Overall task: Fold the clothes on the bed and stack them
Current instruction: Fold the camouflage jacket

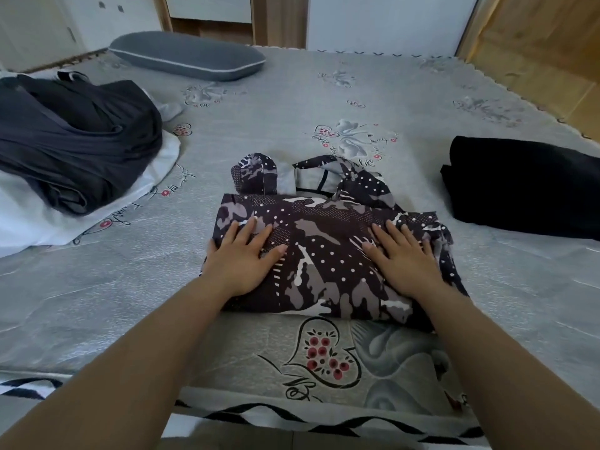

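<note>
Both hands, left hand [242,258] & right hand [404,259], press flat w/ fingers spread on a folded patterned garment [324,254] near the bed [292,102] edge. Black folded garment [526,186] lies at right; dark clothes pile [74,138] at left.

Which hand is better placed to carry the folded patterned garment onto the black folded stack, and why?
Probably the right hand. It presses flat on the patterned garment's right side, nearest the black folded stack on the right of the bed. The left hand lies on the far side from it.
</note>
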